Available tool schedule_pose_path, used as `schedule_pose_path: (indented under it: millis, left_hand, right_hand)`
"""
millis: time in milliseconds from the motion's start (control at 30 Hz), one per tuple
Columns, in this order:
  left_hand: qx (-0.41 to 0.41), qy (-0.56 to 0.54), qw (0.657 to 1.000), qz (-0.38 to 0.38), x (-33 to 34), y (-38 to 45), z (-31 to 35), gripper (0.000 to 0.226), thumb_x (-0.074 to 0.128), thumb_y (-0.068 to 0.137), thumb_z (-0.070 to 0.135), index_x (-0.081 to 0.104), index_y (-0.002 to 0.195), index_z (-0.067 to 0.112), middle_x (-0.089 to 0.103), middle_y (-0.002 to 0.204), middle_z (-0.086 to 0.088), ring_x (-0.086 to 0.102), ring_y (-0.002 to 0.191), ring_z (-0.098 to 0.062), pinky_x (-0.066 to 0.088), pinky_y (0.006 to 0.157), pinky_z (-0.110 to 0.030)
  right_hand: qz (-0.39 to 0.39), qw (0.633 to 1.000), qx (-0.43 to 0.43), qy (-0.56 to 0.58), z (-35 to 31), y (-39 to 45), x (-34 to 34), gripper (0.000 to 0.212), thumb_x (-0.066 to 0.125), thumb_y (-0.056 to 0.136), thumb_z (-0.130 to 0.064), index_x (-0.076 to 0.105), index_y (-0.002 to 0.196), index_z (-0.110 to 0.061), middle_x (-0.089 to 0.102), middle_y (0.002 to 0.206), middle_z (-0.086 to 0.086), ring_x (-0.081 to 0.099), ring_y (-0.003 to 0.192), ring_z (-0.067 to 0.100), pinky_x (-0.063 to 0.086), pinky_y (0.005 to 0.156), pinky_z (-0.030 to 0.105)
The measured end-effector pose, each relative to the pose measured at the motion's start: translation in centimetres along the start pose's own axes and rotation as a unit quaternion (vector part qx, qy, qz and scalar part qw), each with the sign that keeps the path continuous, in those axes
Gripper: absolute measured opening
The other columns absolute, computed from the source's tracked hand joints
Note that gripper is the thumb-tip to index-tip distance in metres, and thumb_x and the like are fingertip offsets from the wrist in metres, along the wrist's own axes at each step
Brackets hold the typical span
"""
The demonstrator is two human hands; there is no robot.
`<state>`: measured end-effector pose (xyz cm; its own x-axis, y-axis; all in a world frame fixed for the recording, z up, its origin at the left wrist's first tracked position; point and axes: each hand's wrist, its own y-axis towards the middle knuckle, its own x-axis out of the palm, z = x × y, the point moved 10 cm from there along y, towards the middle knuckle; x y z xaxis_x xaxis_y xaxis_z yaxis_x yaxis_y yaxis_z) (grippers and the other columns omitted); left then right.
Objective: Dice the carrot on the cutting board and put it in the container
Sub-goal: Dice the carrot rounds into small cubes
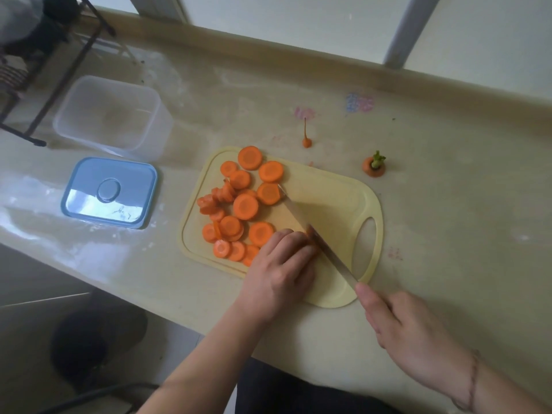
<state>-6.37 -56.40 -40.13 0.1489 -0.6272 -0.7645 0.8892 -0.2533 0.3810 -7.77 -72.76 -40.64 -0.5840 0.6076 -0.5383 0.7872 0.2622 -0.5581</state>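
Many orange carrot rounds (245, 206) lie whole on the pale yellow plastic cutting board (334, 198); the left hand (280, 270), curled on a hidden piece, should keep fingertips tucked from the steel knife (316, 237) gripped by the right hand (412, 336).

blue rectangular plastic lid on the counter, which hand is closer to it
Left. The left hand rests on the yellow cutting board, to the right of the blue rectangular plastic lid. The right hand, gripping the knife, is farther right, beyond the board.

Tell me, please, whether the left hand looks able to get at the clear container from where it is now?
Probably yes. The left hand rests on carrot at the cutting board's near edge, and the open container stands off the board's left side. Only the blue lid lies between, flat on the counter; nothing tall blocks the way.
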Motion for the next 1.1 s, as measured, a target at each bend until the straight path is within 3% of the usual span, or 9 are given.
schedule_pose_path:
  millis: [300, 533, 733, 900, 1100]
  left_hand:
    - [-0.005, 0.004, 1.000, 0.022, -0.3, -0.3, -0.1, 0.009, 0.073, 0.089, 0.005, 0.075, 0.096, -0.001, 0.070, 0.104, -0.013, 0.064, 0.098, -0.034, 0.051, 0.086, -0.042]
    - [-0.002, -0.013, 1.000, 0.023, -0.6, -0.1, -0.2, 0.008, 0.070, 0.091, 0.003, 0.075, 0.096, -0.001, 0.071, 0.107, -0.013, 0.064, 0.096, -0.033, 0.052, 0.088, -0.037]
    - [-0.017, -0.008, 0.999, 0.027, -0.4, -0.5, -0.6, 0.009, 0.072, 0.090, 0.003, 0.075, 0.097, -0.001, 0.070, 0.106, -0.013, 0.064, 0.097, -0.034, 0.052, 0.087, -0.040]
    - [-0.011, -0.001, 0.999, 0.039, -0.8, -0.7, -0.3, 0.007, 0.073, 0.087, 0.001, 0.075, 0.092, -0.002, 0.069, 0.102, -0.015, 0.063, 0.095, -0.033, 0.052, 0.086, -0.041]
    - [-0.030, -0.016, 0.999, 0.028, -0.5, -0.6, -0.7, 0.007, 0.071, 0.089, 0.002, 0.075, 0.091, -0.002, 0.071, 0.099, -0.013, 0.065, 0.092, -0.032, 0.053, 0.084, -0.040]
  right_hand:
    - [-0.012, 0.999, 0.036, -0.012, 1.3, -2.6, 0.1, 0.102, 0.009, 0.056, -0.102, 0.038, 0.062, -0.005, 0.038, 0.047, 0.000, 0.036, 0.046, 0.008, 0.035, 0.050, 0.025]
    - [0.000, 1.000, 0.014, -0.012, 0.5, -1.1, 1.0, 0.090, 0.008, 0.064, -0.097, 0.035, 0.055, -0.013, 0.041, 0.046, -0.001, 0.038, 0.044, 0.011, 0.032, 0.049, 0.027]
    - [-0.014, 0.999, 0.045, 0.011, 1.1, -3.1, 0.5, 0.098, 0.012, 0.058, -0.100, 0.034, 0.063, -0.005, 0.032, 0.049, -0.001, 0.030, 0.047, 0.007, 0.030, 0.051, 0.028]
    - [-0.023, 0.997, 0.068, -0.003, 1.7, -4.1, 0.6, 0.085, 0.018, 0.064, -0.089, 0.032, 0.069, -0.005, 0.030, 0.053, -0.002, 0.028, 0.050, 0.008, 0.031, 0.055, 0.031]
    - [-0.020, 0.998, 0.049, -0.023, 1.2, -3.3, 0.7, 0.102, 0.004, 0.054, -0.102, 0.035, 0.064, -0.004, 0.034, 0.049, -0.001, 0.032, 0.048, 0.009, 0.030, 0.050, 0.023]
